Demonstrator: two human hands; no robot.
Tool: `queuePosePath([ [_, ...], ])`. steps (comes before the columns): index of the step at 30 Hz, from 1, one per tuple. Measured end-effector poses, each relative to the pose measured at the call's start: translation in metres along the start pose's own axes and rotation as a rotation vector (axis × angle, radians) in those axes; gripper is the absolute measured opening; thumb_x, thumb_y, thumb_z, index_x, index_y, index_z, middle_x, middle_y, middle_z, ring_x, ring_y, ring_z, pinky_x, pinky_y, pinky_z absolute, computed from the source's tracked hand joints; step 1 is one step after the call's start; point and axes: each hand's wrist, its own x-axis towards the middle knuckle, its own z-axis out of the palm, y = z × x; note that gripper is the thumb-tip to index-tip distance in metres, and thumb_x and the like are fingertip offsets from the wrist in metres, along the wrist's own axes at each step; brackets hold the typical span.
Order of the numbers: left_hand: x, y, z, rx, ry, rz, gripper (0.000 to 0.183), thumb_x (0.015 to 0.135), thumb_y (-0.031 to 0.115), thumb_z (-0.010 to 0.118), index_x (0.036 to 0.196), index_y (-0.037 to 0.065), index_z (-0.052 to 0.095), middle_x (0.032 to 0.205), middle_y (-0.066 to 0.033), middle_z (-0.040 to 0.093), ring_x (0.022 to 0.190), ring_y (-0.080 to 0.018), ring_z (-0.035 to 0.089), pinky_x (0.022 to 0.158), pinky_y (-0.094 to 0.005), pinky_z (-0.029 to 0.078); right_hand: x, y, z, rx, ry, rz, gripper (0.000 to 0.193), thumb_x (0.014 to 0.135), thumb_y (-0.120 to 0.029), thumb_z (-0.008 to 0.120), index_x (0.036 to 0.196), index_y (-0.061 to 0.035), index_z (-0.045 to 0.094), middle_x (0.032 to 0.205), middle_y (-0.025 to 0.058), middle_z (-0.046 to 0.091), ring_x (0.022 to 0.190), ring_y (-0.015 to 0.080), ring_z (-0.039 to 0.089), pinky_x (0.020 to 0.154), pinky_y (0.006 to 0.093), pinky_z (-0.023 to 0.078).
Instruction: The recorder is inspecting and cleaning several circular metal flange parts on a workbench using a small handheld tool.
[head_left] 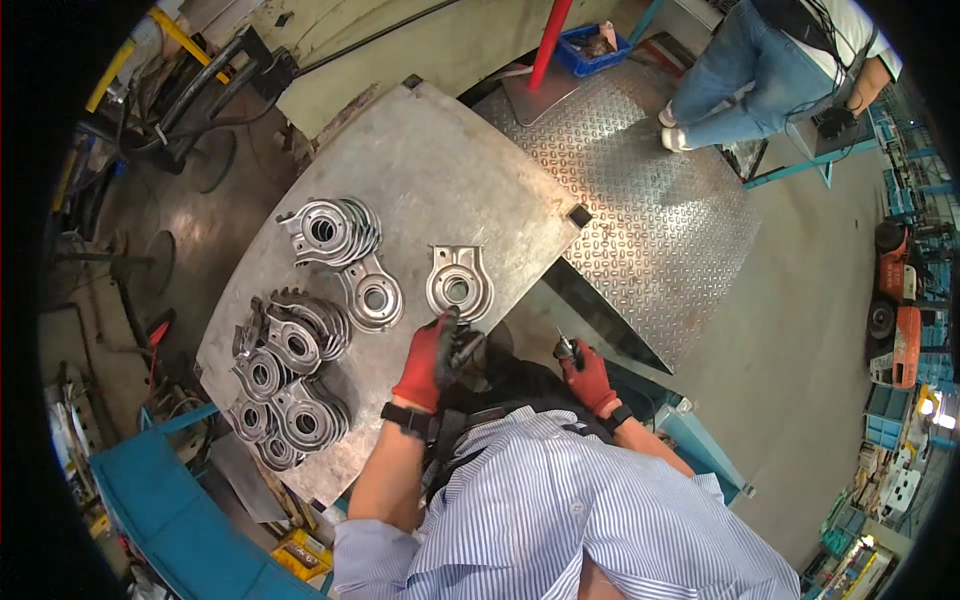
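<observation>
My left hand (428,362), in a red glove, grips a small dark tool at the near edge of a grey metal table (440,170), just below a single cast metal bracket (459,282) with a round bore. My right hand (586,375), also red-gloved, is off the table's right corner and holds a small dark object (566,348). A second loose bracket (373,295) lies left of the first. One stack of brackets (328,230) leans at the table's middle left, and several more stacked brackets (285,380) fill the near left edge.
A diamond-plate steel ramp (640,190) lies right of the table with a red post (548,45) and a blue bin (592,45) behind it. Another person in jeans (745,75) stands at the far right. A blue frame (170,520) sits at lower left.
</observation>
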Motion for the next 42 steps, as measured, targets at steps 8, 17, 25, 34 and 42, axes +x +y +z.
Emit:
queuePosePath([
  [8, 0.006, 0.031, -0.003, 1.386, 0.399, 0.541, 0.046, 0.084, 0.039, 0.058, 0.098, -0.005, 0.053, 0.087, -0.0255, 0.062, 0.087, -0.0414, 0.059, 0.075, -0.0453, 0.047, 0.004, -0.009, 0.009, 0.026, -0.154, 0.135, 0.046, 0.082, -0.033, 0.061, 0.116, -0.0041, 0.052, 0.098, 0.0220, 0.062, 0.092, 0.0399, 0.057, 0.079, 0.0445, 0.045],
  [17, 0.046, 0.034, -0.012, 1.592, 0.306, 0.469, 0.031, 0.088, 0.031, 0.052, 0.091, 0.001, 0.056, 0.087, -0.0238, 0.063, 0.085, -0.0400, 0.060, 0.074, -0.0461, 0.046, -0.003, -0.025, 0.005, 0.034, -0.107, 0.096, 0.043, 0.081, -0.031, 0.062, 0.116, -0.0068, 0.052, 0.096, 0.0213, 0.062, 0.090, 0.0393, 0.058, 0.078, 0.0448, 0.046],
  [25, -0.016, 0.021, -0.033, 1.241, 0.300, 0.485, 0.028, 0.089, 0.025, 0.052, 0.097, -0.002, 0.054, 0.082, -0.0252, 0.061, 0.078, -0.0423, 0.058, 0.070, -0.0476, 0.046, -0.023, -0.034, 0.022, 0.022, -0.053, 0.031, 0.046, 0.081, -0.028, 0.063, 0.117, -0.0023, 0.051, 0.100, 0.0233, 0.060, 0.093, 0.0402, 0.056, 0.082, 0.0443, 0.044],
  [34, -0.069, -0.050, -0.113, 0.739, 0.243, 0.173, 0.028, 0.093, 0.022, 0.049, 0.090, -0.004, 0.058, 0.075, -0.0141, 0.061, 0.063, -0.0212, 0.060, 0.057, -0.0330, 0.048, -0.039, -0.077, 0.040, 0.008, -0.231, -0.223, 0.046, 0.081, -0.032, 0.062, 0.113, -0.0011, 0.052, 0.092, 0.0221, 0.062, 0.087, 0.0389, 0.058, 0.076, 0.0441, 0.046],
  [42, -0.063, -0.029, -0.084, 0.178, 0.116, -0.272, 0.037, 0.093, 0.030, 0.050, 0.099, -0.006, 0.056, 0.085, -0.0173, 0.065, 0.072, -0.0278, 0.067, 0.061, -0.0331, 0.056, -0.035, -0.096, 0.053, -0.039, -0.554, -0.182, 0.047, 0.079, -0.030, 0.063, 0.115, -0.0013, 0.053, 0.101, 0.0215, 0.062, 0.095, 0.0381, 0.057, 0.083, 0.0428, 0.044],
])
